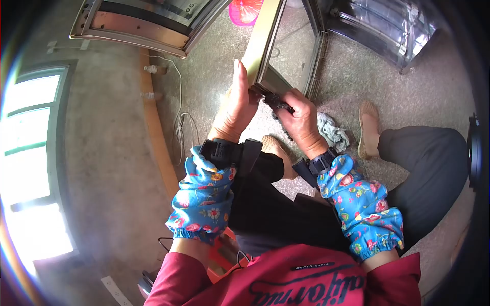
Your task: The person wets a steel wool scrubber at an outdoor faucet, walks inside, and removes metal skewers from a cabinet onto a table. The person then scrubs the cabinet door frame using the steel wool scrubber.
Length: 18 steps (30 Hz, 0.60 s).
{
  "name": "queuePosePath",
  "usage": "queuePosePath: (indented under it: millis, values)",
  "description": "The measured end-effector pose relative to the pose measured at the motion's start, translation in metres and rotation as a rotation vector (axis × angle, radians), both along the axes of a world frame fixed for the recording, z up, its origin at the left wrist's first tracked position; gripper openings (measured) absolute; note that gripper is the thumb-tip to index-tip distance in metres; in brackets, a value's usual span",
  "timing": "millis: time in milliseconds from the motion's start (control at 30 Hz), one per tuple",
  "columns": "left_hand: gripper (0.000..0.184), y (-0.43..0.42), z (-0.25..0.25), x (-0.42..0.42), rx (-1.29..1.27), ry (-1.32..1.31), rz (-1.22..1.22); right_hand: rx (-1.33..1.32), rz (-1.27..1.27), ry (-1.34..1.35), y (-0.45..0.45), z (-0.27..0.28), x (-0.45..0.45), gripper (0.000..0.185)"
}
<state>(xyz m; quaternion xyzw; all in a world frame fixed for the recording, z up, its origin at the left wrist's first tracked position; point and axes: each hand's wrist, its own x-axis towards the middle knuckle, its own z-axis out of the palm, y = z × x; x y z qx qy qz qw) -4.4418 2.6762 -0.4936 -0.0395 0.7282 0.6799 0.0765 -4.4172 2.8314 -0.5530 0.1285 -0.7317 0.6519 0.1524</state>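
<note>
My left hand (236, 106) grips the lower corner of a metal-edged framed panel (259, 41). Its thumb lies along the pale side face, and the other fingers are partly hidden behind the corner. Closed around a dark, rough-textured strip or wad (278, 102), my right hand (302, 118) is just right of that corner. The dark material touches or nearly touches the frame's edge; its exact kind cannot be made out. Both forearms wear blue floral sleeve covers and black wrist straps.
Another metal-framed unit (138, 33) stands at upper left, and a shiny metal-framed piece (388, 30) at upper right. A crumpled cloth (333, 131) lies on the floor near my right hand. A cable (179, 122) runs along the left. A pink basket (245, 12) sits beyond the panel.
</note>
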Motion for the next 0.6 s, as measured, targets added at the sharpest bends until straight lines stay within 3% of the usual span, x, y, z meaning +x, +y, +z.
queuePosePath:
  millis: [133, 400, 467, 533, 600]
  values:
    - [0.068, -0.023, -0.025, -0.001, -0.033, -0.060, 0.040, -0.021, 0.032, 0.149, 0.012, 0.056, -0.008, 0.018]
    - [0.065, -0.015, -0.021, 0.000, 0.028, -0.030, 0.092, -0.069, 0.043, -0.085, 0.007, 0.022, 0.001, 0.020]
    - [0.067, -0.003, -0.013, 0.001, 0.038, -0.016, 0.095, -0.007, -0.007, 0.010, 0.009, 0.027, 0.001, 0.023]
    - [0.073, 0.029, 0.026, 0.010, 0.385, -0.319, 0.137, -0.107, -0.040, 0.138, 0.009, 0.050, -0.002, 0.024]
    - [0.076, 0.024, 0.018, 0.007, 0.372, -0.315, 0.126, -0.213, -0.001, 0.063, 0.010, 0.061, -0.003, 0.023]
